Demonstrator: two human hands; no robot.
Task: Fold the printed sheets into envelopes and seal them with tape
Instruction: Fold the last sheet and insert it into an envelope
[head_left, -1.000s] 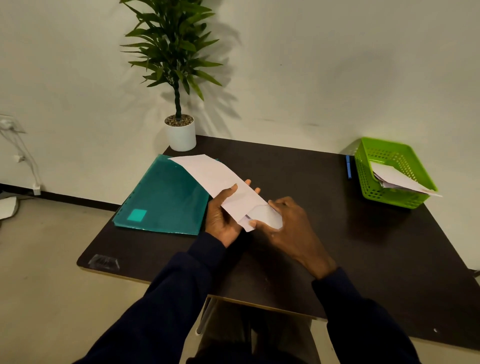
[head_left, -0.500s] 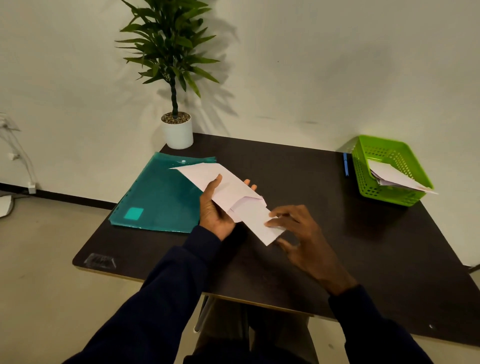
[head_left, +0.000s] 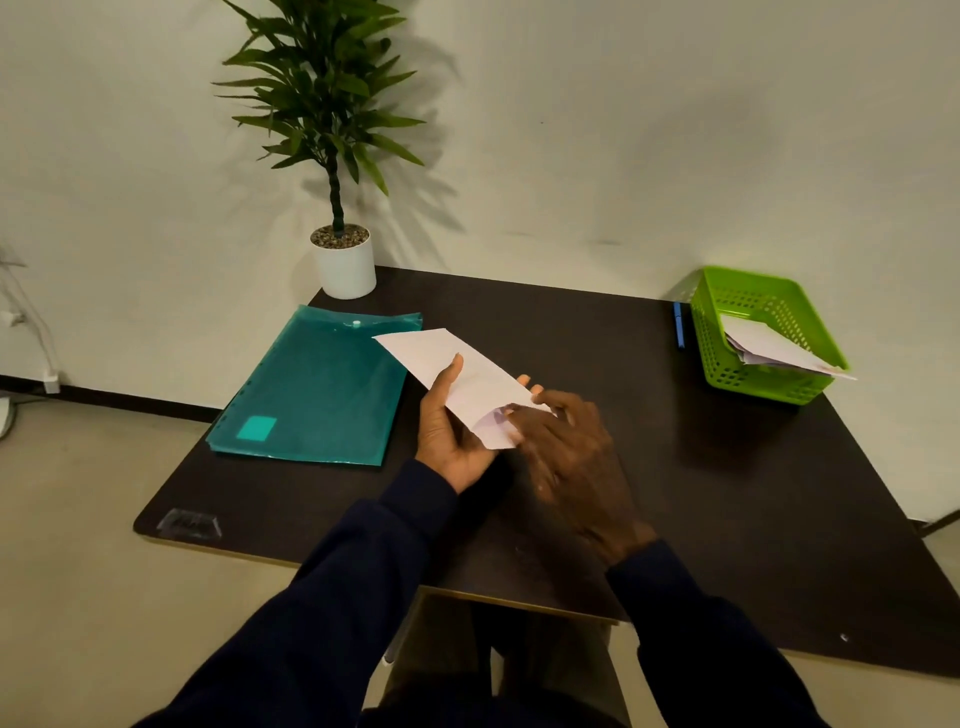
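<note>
Folded sheet (head_left: 470, 376) is held just above the bench (head_left: 649, 441), near its middle. Its long axis runs from far left to near right, and the far end points over the teal folder (head_left: 311, 395). The left grip (head_left: 447, 431) pinches it, thumb on top. The right grip (head_left: 571, 457) touches the near end; it is blurred, so I cannot tell if it pinches.
</note>
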